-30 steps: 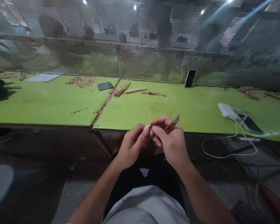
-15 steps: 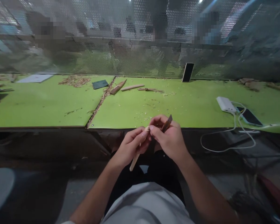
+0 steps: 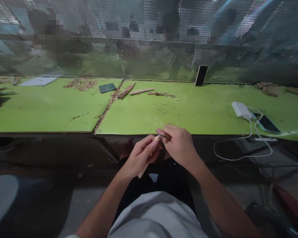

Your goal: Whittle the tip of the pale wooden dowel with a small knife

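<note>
My left hand (image 3: 142,152) is closed round a slim, pale wooden stick (image 3: 142,172), whose lower end sticks out below the palm. The stick's carved tip shows above my left thumb. In my right hand (image 3: 179,142) is a carving knife (image 3: 167,136), gripped by its brown handle. The blade points left and lies at the stick's tip; I cannot tell whether it cuts in. Both hands are just in front of the table's near edge, above my lap. Small wood chips (image 3: 154,122) lie on the table beyond them.
On the green table (image 3: 208,112) lie a wooden blade-shaped piece (image 3: 126,91), a pale curved stick (image 3: 142,91), thin brown sticks (image 3: 161,94), sandpaper (image 3: 107,88) and shavings (image 3: 81,84). A phone (image 3: 201,76) leans on the mesh screen. A power bank (image 3: 241,110) and cabled phone (image 3: 267,123) lie right.
My right hand has turned the knife from pointing up and away to pointing left at the stick's tip. Its fingers have left the tip. My left hand keeps its hold.
</note>
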Available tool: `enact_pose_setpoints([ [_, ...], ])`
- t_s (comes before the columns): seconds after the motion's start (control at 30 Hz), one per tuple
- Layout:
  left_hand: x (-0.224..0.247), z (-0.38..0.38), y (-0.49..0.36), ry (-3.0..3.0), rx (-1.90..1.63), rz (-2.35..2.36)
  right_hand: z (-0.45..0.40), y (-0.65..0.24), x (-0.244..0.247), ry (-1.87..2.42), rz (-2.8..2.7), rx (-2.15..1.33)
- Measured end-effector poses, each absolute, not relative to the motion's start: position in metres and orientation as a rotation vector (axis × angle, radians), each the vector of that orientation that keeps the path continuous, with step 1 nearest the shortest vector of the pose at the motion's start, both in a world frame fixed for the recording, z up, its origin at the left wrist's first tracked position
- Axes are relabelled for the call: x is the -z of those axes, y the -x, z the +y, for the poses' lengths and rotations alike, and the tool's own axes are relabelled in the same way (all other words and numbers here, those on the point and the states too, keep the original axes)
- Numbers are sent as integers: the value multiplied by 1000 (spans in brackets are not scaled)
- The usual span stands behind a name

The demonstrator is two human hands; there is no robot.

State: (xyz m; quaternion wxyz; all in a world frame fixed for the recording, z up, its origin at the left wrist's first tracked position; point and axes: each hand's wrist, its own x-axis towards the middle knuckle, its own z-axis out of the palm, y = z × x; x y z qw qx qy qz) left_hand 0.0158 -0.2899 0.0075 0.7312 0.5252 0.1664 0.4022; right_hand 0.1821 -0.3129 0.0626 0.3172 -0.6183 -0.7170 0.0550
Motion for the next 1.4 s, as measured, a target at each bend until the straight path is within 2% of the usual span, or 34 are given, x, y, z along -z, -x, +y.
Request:
enact_pose_setpoints([
  [0.17,-6,-294,-16,-1130,-892,344,-316,-171,-60,1807,-1901,98],
  [0.37,-2,-294,-13,-1121,-892,372,-317,-165,-58,1794,-1902,277],
  [0.93,-5,-298,-22,-1041,-955,480,-297,-160,-53,1905,-1884,337],
  [1.17,-11,-292,-15,-1014,-1011,492,-289,-148,-68,1931,-1981,285],
  [1.4,-28,-318,7,-1276,-1114,594,-260,-163,-76,1875,-1767,176],
])
